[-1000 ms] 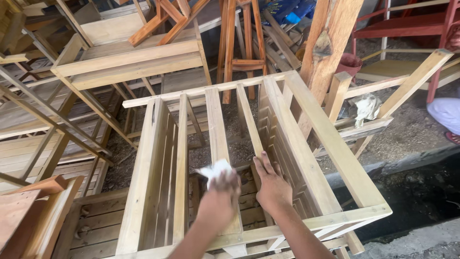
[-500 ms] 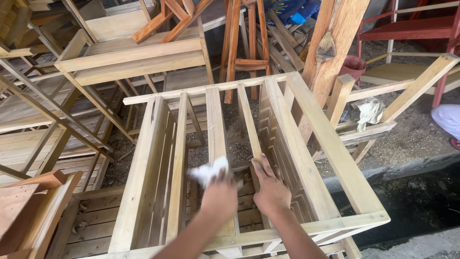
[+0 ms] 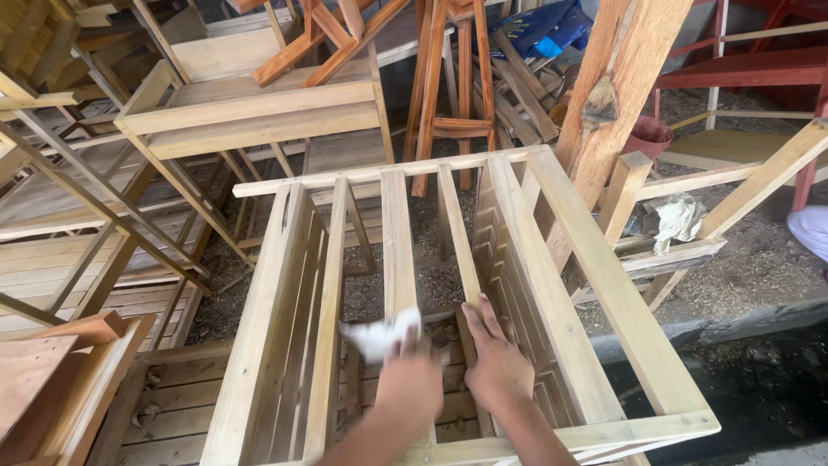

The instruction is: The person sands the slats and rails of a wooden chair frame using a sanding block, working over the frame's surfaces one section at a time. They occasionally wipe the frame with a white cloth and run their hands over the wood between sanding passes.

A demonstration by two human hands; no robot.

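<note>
A pale, unfinished wooden slatted frame [image 3: 569, 302] lies open-side up in front of me. My left hand [image 3: 410, 380] presses a crumpled white cloth [image 3: 378, 335] onto a wide middle slat [image 3: 397, 250], fingers closed over it. Just to its right, my right hand [image 3: 496, 367] rests flat with fingers spread on the neighbouring narrower slat [image 3: 455, 229], holding nothing. Both forearms come in from the bottom edge.
Stacked pale wooden furniture frames [image 3: 250, 112] fill the left and back. Reddish-brown stool legs [image 3: 457, 78] stand behind the frame. A thick timber post [image 3: 608, 95] leans at right, by a crumpled rag [image 3: 677, 220] and sawdust-covered ground [image 3: 759, 267].
My left hand has slid the cloth a little toward me along the slat. The right hand stays planted on its slat.
</note>
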